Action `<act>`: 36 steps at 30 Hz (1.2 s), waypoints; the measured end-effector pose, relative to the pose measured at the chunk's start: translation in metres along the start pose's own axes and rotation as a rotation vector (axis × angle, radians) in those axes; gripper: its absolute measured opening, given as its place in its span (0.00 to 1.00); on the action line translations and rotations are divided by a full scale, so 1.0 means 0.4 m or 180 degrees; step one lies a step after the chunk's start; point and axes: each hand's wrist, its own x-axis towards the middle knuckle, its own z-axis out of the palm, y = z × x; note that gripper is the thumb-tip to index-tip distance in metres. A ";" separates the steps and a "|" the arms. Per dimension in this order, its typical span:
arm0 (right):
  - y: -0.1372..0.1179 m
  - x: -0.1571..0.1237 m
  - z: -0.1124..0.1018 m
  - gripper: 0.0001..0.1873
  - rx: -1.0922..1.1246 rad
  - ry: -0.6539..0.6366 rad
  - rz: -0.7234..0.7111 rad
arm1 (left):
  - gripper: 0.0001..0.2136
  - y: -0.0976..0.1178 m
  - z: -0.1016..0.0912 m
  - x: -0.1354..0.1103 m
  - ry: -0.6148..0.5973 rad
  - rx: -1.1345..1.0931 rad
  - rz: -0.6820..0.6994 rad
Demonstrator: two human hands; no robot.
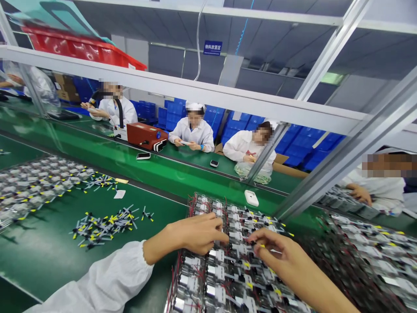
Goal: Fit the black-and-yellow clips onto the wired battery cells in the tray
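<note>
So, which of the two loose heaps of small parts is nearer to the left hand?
The larger heap; the smaller heap lies behind it, farther from the left hand.

small assemblies (219, 273) | white and clear, red-wired, some yellow-tipped | close-set rows | on green table (58, 261)

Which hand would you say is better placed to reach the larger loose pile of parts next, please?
The left hand, I'd judge: it is nearer the larger loose pile on the green tabletop, while the right hand is farther across, over the packed units.
</note>
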 end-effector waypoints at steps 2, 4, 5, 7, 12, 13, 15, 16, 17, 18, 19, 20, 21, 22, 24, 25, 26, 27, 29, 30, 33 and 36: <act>-0.015 0.003 0.009 0.11 0.0062 0.0034 -0.0046 | 0.11 -0.001 0.000 0.001 0.0022 -0.0087 -0.0056; -0.028 0.005 0.020 0.11 0.0134 0.0020 -0.0098 | 0.09 -0.007 0.002 0.000 0.0095 -0.0345 -0.0123; -0.032 0.007 0.025 0.11 0.0152 -0.0031 -0.0110 | 0.09 -0.012 0.004 -0.001 0.0135 -0.0519 -0.0136; -0.033 0.011 0.034 0.11 0.0111 -0.0163 -0.0125 | 0.08 -0.022 0.008 -0.003 0.0192 -0.0857 -0.0118; -0.013 0.036 0.060 0.15 -0.0383 -0.0131 -0.0311 | 0.10 -0.037 0.016 0.000 0.0175 -0.1429 -0.0308; -0.010 0.042 0.067 0.16 -0.0462 -0.0087 -0.0337 | 0.11 -0.038 0.017 0.002 0.0175 -0.1488 -0.0395; -0.008 0.054 0.081 0.16 -0.0512 0.0006 -0.0325 | 0.12 -0.040 0.019 0.006 0.0174 -0.1542 -0.0513; -0.009 0.058 0.087 0.16 -0.0499 0.0031 -0.0281 | 0.12 -0.041 0.020 0.008 0.0168 -0.1548 -0.0528; -0.011 0.062 0.092 0.16 -0.0473 0.0035 -0.0229 | 0.12 -0.042 0.021 0.008 0.0161 -0.1544 -0.0526; -0.014 0.064 0.096 0.16 -0.0435 0.0031 -0.0179 | 0.12 -0.043 0.023 0.009 0.0162 -0.1528 -0.0517; -0.018 0.065 0.098 0.16 -0.0396 0.0011 -0.0130 | 0.12 -0.043 0.025 0.009 0.0167 -0.1501 -0.0504; -0.022 0.066 0.100 0.16 -0.0364 -0.0016 -0.0093 | 0.12 -0.043 0.027 0.009 0.0169 -0.1468 -0.0486; -0.025 0.065 0.100 0.15 -0.0339 -0.0042 -0.0074 | 0.12 -0.044 0.028 0.009 0.0168 -0.1432 -0.0470; -0.027 0.065 0.100 0.15 -0.0321 -0.0057 -0.0070 | 0.12 -0.044 0.030 0.009 0.0164 -0.1397 -0.0457; -0.027 0.064 0.099 0.15 -0.0315 -0.0065 -0.0092 | 0.12 -0.044 0.031 0.009 0.0165 -0.1363 -0.0427; -0.026 0.064 0.099 0.15 -0.0317 -0.0064 -0.0115 | 0.12 -0.045 0.031 0.010 0.0167 -0.1363 -0.0408; -0.024 0.065 0.100 0.15 -0.0318 -0.0053 -0.0136 | 0.12 -0.046 0.031 0.010 0.0174 -0.1372 -0.0388; -0.021 0.066 0.101 0.16 -0.0319 -0.0049 -0.0156 | 0.12 -0.046 0.031 0.011 0.0182 -0.1385 -0.0371; -0.015 0.068 0.105 0.15 -0.0323 -0.0062 -0.0198 | 0.12 -0.048 0.031 0.012 0.0181 -0.1412 -0.0360; -0.013 0.069 0.107 0.15 -0.0330 -0.0063 -0.0206 | 0.12 -0.049 0.031 0.012 0.0177 -0.1422 -0.0362; -0.010 0.070 0.113 0.15 -0.0366 -0.0078 -0.0202 | 0.12 -0.050 0.034 0.013 0.0179 -0.1421 -0.0350; -0.009 0.070 0.117 0.15 -0.0355 -0.0096 -0.0192 | 0.12 -0.050 0.039 0.013 0.0213 -0.1374 -0.0322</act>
